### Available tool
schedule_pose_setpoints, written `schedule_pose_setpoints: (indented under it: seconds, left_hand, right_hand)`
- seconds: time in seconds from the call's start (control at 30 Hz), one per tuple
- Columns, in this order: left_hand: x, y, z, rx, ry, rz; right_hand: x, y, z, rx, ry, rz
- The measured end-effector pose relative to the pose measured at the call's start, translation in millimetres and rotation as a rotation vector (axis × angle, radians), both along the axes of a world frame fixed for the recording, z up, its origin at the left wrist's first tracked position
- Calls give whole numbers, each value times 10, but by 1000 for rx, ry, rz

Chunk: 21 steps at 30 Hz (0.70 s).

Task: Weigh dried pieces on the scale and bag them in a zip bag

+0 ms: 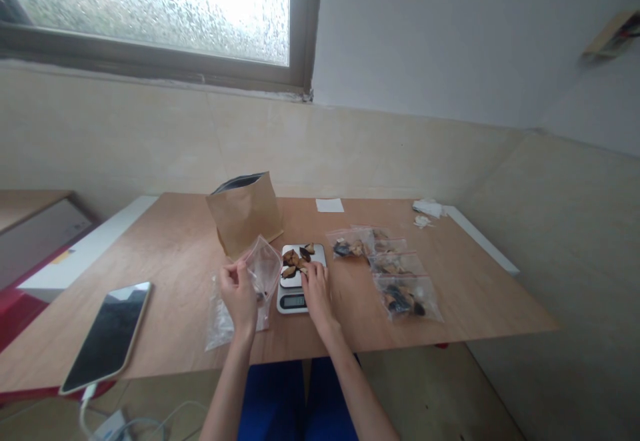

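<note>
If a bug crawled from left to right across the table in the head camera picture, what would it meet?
Phone → left hand → white scale with brown pieces on it → filled zip bags.

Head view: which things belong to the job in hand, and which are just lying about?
Likely in the job: scale, dried pieces, clear bag in left hand, filled bags, brown pouch.

Probably lying about: phone, cable, white sheet, crumpled scraps.

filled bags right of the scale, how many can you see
5: one near bag closest to the scale, then an overlapping line: front bag, second bag, third bag, back bag. Overlaps may hide others.
</note>
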<state>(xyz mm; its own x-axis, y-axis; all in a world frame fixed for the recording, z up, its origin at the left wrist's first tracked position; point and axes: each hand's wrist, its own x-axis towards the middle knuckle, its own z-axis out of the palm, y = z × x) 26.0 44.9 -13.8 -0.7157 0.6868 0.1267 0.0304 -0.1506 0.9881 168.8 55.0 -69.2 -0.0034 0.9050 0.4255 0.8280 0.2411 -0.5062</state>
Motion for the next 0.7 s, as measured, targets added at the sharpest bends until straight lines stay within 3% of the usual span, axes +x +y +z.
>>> schedule_pose_setpoints:
  seconds: [0.23, 0.4, 0.57, 0.7]
  left_hand:
    - [6, -7, -22, -33, 20, -11]
    - [47, -30, 21, -39, 26, -36]
    - [128, -70, 105, -34, 79, -35]
    - [192, -93, 123, -31, 111, -54]
  right_hand:
    - [168, 113, 21, -14, -91, 93]
    - [194, 232, 133, -47, 86, 98]
    - [77, 171, 533, 5, 413, 162]
    - [-114, 80, 924, 0, 524, 242]
